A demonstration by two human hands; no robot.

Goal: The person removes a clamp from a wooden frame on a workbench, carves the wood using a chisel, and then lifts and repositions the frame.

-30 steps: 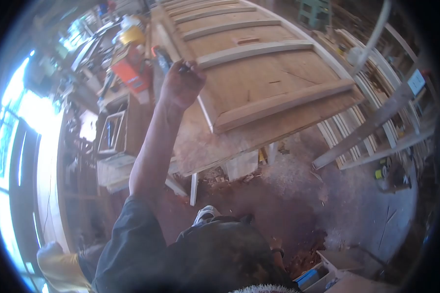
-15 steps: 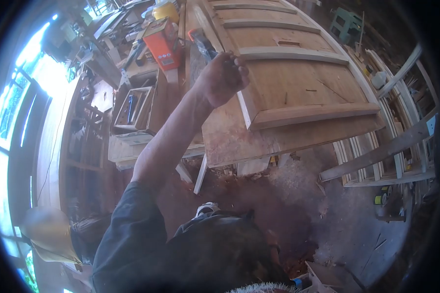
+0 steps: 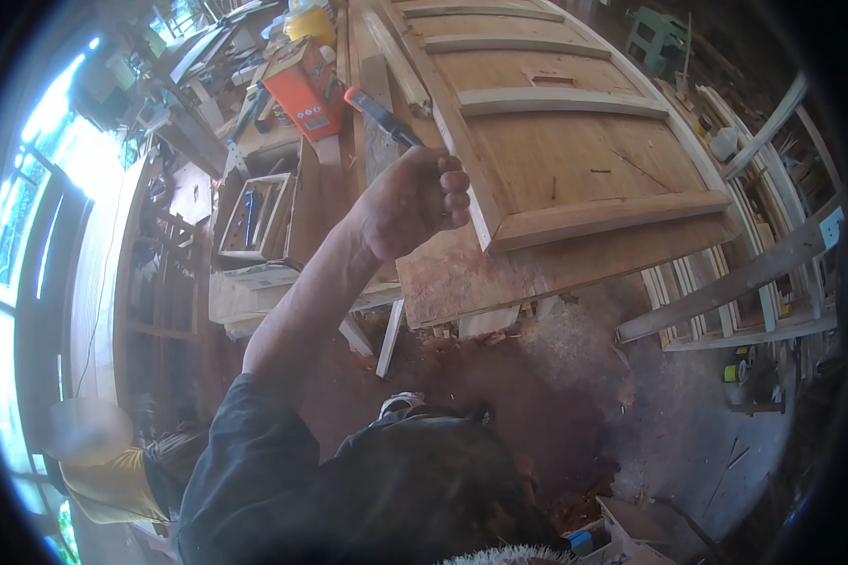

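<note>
The left hand (image 3: pixel 405 202) is closed into a fist near the middle of the frame, apparently around a slim, dark tool with an orange end (image 3: pixel 379 113) that points to the upper left. The right hand is out of sight; its state cannot be told. A large, pale wooden frame with crosswise slats (image 3: pixel 612 218) lies on a flat wooden surface (image 3: pixel 476 282), from the centre to the upper right, just beside the fist. If the grip loosened, the tool could drop; a careless swing could dent the frame's near corner, scrape the knuckles or knock the orange-red box (image 3: pixel 306 99) at upper left.
</note>
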